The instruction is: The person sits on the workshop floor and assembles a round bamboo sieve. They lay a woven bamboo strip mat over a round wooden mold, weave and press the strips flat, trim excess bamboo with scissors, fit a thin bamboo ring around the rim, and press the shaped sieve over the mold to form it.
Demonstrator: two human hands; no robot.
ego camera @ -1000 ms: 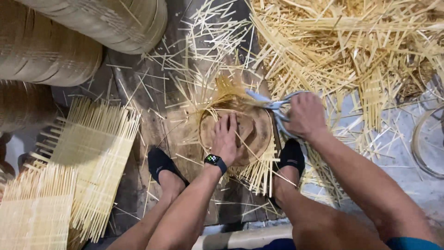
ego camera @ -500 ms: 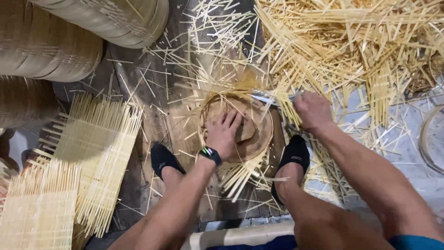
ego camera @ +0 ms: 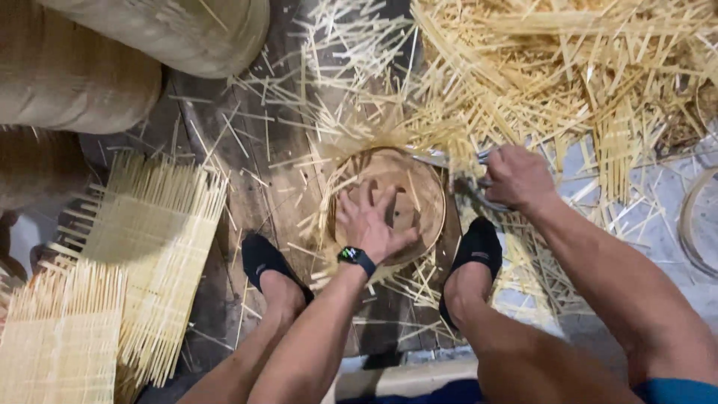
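Bamboo strips are lying everywhere as a person is sitting over a round woven basket (ego camera: 419, 196), which is resting on dark wooden floorboards (ego camera: 277, 172) between the person's 2 feet in black socks, the left foot (ego camera: 263, 258) and the right foot (ego camera: 473, 251). The left hand (ego camera: 370, 221) is pressing flat on the basket's surface, fingers spread and released, gripping nothing, with a black smartwatch (ego camera: 357, 256) showing on the wrist. The right hand (ego camera: 517, 176) is clenching the handles of metal shears (ego camera: 449, 159) at the basket's upper right rim, where the blades are meeting the pale strip ends sticking out from the edge. Loose trimmed ends are fanning out around the rim, thickest along the top and under the basket's near side.

A large heap of cut bamboo strips (ego camera: 568, 67) is spreading across the upper right, reaching just beside the right hand. At the left, 2 flat woven mats with untrimmed fringes, a larger mat (ego camera: 161, 224) and a nearer mat (ego camera: 60, 337), are lying side by side and partly overlapping. Stacked cylindrical woven baskets (ego camera: 97, 67) are filling the upper left corner. At the right edge a round hoop (ego camera: 692, 224) is partly showing on a pale grey floor (ego camera: 651, 217); what it belongs to cannot be told.
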